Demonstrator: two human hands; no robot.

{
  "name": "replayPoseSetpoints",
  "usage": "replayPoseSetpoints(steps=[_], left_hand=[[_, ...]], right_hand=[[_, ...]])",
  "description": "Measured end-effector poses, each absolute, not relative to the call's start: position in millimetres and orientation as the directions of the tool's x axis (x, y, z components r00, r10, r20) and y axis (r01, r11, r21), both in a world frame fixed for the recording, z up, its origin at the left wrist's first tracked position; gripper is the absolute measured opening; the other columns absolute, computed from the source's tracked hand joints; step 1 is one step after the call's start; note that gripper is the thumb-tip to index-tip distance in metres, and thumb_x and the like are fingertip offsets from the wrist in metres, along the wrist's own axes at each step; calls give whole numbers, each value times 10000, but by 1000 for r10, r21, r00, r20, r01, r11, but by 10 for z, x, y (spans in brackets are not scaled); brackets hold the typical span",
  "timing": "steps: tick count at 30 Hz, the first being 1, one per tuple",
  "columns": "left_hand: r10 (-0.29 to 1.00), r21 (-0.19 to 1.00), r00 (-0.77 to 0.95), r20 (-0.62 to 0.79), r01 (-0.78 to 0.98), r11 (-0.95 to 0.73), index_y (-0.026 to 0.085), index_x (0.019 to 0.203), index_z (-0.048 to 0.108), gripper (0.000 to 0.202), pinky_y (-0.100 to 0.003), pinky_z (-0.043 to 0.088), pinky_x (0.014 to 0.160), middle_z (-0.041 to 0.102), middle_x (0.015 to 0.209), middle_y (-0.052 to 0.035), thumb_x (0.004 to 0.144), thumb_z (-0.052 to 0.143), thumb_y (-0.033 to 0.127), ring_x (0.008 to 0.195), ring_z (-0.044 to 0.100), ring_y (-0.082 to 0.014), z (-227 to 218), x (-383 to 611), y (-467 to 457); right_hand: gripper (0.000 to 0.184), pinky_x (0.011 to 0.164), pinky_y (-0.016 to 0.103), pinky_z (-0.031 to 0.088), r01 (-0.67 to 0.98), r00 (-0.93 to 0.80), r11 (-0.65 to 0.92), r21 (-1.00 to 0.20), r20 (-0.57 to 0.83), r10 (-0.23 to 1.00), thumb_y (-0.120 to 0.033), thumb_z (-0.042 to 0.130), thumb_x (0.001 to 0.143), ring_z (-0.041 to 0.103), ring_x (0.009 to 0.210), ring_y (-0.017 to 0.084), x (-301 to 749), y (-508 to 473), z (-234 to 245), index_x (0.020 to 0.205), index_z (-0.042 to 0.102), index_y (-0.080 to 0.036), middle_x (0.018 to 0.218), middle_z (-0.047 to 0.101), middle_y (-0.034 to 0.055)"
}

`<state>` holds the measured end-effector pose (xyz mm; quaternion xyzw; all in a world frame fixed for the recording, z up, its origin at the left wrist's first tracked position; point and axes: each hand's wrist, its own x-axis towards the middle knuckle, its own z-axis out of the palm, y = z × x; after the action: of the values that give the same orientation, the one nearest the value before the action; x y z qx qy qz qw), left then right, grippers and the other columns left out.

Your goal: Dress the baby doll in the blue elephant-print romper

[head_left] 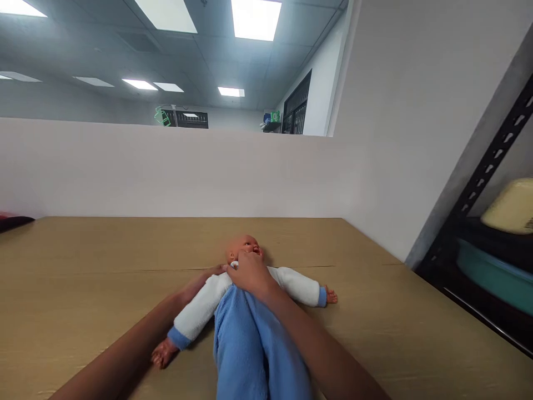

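Observation:
A baby doll (246,242) lies on its back on the brown table, head toward the wall and arms spread wide. It wears a fluffy outfit with white sleeves (199,309), blue cuffs and blue legs (240,350). My right hand (251,271) is at the doll's neck, its fingers bent together at the collar (234,265) and covering part of the chin. My left hand (219,270) reaches the doll's shoulder beside the neck, its fingers mostly hidden behind the shoulder and my right hand. What exactly the fingertips pinch is too small to see.
The brown tabletop (104,250) meets a low white wall (175,172) at the back. On the right stands a black metal shelf rack (478,191) with a teal basin (495,272) and a cream-coloured container (510,208). A dark object (14,223) lies at the far left edge.

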<state>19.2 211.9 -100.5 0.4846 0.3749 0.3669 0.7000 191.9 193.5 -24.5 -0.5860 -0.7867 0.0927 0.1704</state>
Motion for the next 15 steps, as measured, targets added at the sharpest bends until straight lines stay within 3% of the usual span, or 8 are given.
replayPoseSetpoints(steps=[4, 7, 11, 15], left_hand=[[861, 975, 479, -171, -46, 219, 201, 1188, 693, 518, -397, 513, 1024, 765, 1237, -74, 855, 786, 586, 1163, 689, -305, -816, 120, 1947], [854, 971, 474, -217, 196, 138, 216, 1281, 648, 635, -386, 505, 1013, 762, 1257, -67, 797, 868, 564, 1229, 663, -340, -612, 3, 1814], [856, 802, 462, -231, 588, -101, 229, 1391, 596, 776, -388, 522, 974, 782, 1232, -75, 769, 841, 622, 1181, 695, -362, -379, -165, 1763], [880, 742, 430, -202, 654, -149, 281, 1339, 695, 672, -414, 474, 1094, 766, 1341, -56, 773, 797, 627, 1276, 656, -385, -289, -294, 1822]], right_hand=[[358, 926, 354, 509, 886, -289, 316, -339, 128, 949, -476, 668, 950, 738, 1125, 311, 2072, 2003, -186, 1043, 806, -159, 1112, 819, 172], [324, 968, 343, 491, 881, -299, 321, -346, 118, 947, -474, 682, 940, 731, 1138, 286, 2153, 2035, -160, 1027, 811, -190, 1112, 825, 140], [300, 963, 372, 490, 876, -289, 313, -368, 120, 950, -397, 747, 897, 715, 1172, 320, 2224, 2042, -177, 1069, 791, -156, 1195, 801, 176], [322, 915, 393, 499, 862, -282, 311, -400, 131, 950, -431, 739, 911, 720, 1116, 332, 2273, 2038, -181, 1042, 787, -141, 1162, 802, 190]])
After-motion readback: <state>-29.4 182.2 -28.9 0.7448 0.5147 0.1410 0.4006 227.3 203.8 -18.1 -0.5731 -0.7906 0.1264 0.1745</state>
